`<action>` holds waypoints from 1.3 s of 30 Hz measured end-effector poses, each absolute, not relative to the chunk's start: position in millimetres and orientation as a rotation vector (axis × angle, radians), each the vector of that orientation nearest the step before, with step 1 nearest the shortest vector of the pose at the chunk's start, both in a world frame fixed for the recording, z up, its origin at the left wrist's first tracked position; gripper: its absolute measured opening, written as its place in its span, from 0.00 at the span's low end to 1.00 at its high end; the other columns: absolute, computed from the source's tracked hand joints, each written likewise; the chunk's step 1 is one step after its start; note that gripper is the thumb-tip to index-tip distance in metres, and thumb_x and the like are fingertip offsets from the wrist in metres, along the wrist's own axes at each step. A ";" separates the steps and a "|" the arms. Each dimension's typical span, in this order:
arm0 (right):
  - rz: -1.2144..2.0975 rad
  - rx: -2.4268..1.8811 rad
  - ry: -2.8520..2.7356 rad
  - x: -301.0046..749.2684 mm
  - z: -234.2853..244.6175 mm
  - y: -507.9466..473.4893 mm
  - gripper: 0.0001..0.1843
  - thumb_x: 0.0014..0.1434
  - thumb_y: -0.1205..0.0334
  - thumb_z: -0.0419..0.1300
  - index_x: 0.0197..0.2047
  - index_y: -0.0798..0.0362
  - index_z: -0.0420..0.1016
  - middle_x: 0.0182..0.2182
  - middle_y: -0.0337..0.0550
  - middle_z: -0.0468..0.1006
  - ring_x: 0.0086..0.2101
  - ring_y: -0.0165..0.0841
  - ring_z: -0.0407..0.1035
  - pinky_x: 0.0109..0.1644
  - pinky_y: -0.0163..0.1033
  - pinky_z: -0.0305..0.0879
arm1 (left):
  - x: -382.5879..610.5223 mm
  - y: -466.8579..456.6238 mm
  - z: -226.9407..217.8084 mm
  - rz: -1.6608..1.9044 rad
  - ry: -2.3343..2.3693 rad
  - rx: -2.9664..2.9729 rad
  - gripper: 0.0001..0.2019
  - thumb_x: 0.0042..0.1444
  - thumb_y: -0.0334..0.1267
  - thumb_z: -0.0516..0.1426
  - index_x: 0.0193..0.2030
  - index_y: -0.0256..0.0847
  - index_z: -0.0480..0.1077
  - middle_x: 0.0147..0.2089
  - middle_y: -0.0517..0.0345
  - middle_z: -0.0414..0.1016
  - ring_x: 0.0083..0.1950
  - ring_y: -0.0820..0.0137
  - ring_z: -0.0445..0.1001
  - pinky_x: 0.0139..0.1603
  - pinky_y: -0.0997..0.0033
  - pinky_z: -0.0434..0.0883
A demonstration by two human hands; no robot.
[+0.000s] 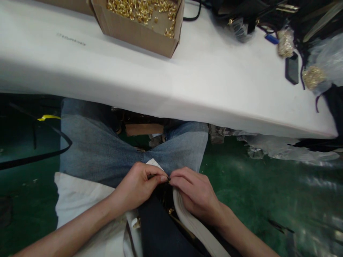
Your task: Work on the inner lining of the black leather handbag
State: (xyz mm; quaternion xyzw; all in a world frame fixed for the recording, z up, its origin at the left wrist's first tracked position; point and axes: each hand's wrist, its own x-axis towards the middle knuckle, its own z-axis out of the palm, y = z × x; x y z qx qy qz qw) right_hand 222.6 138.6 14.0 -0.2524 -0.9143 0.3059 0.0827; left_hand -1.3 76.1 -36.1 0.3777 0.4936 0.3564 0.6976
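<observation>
My left hand (142, 182) and my right hand (195, 191) meet over my lap, thumbs and fingertips pinched together. Between them is a small dark-and-gold piece (168, 180), mostly covered by the fingers, so its kind is unclear. Below the hands lies what looks like a bag, with a black panel (160, 228) and a cream edge or strap (184, 214). The right hand rests against that cream edge. More gold metal (170, 211) glints inside the dark opening. A white corner (154, 163) of some flat thing shows behind the left fingers.
A white-covered table (227, 82) spans the front. On it stand a cardboard box (139, 39) of small gold hardware, a dark phone-like object (292, 69), plastic bags of gold parts (313, 76) and a blue item (271, 38). A black strap (34, 160) hangs at left.
</observation>
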 end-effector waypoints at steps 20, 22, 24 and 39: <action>0.928 -0.441 -2.785 221.3 26.4 153.6 0.15 0.68 0.82 0.54 0.52 0.60 0.76 0.48 0.54 0.81 0.48 0.40 0.72 0.54 0.45 0.74 | -6.9 80.4 -34.2 0.849 1.103 1.131 0.13 0.64 0.21 0.58 0.40 0.41 0.82 0.39 0.64 0.85 0.42 0.73 0.82 0.46 0.75 0.71; 0.964 -0.432 -2.774 221.0 30.3 157.1 0.15 0.68 0.83 0.55 0.52 0.60 0.75 0.48 0.54 0.80 0.48 0.39 0.72 0.55 0.45 0.74 | -6.7 80.0 -32.1 0.871 1.104 1.177 0.13 0.65 0.22 0.57 0.41 0.41 0.81 0.39 0.64 0.84 0.42 0.73 0.82 0.46 0.75 0.70; 0.998 -0.421 -2.756 218.7 35.2 160.0 0.15 0.68 0.83 0.56 0.51 0.60 0.75 0.48 0.53 0.81 0.48 0.38 0.72 0.55 0.45 0.74 | -7.7 79.6 -29.0 0.891 1.081 1.211 0.13 0.67 0.22 0.56 0.42 0.41 0.80 0.39 0.63 0.84 0.42 0.73 0.81 0.46 0.75 0.70; 1.146 -0.297 -2.698 204.7 54.7 164.1 0.10 0.69 0.82 0.59 0.45 0.58 0.73 0.44 0.50 0.79 0.44 0.34 0.69 0.50 0.43 0.74 | -32.5 98.7 -13.8 0.844 0.815 1.312 0.12 0.66 0.20 0.59 0.44 0.40 0.79 0.41 0.66 0.84 0.41 0.78 0.80 0.44 0.83 0.70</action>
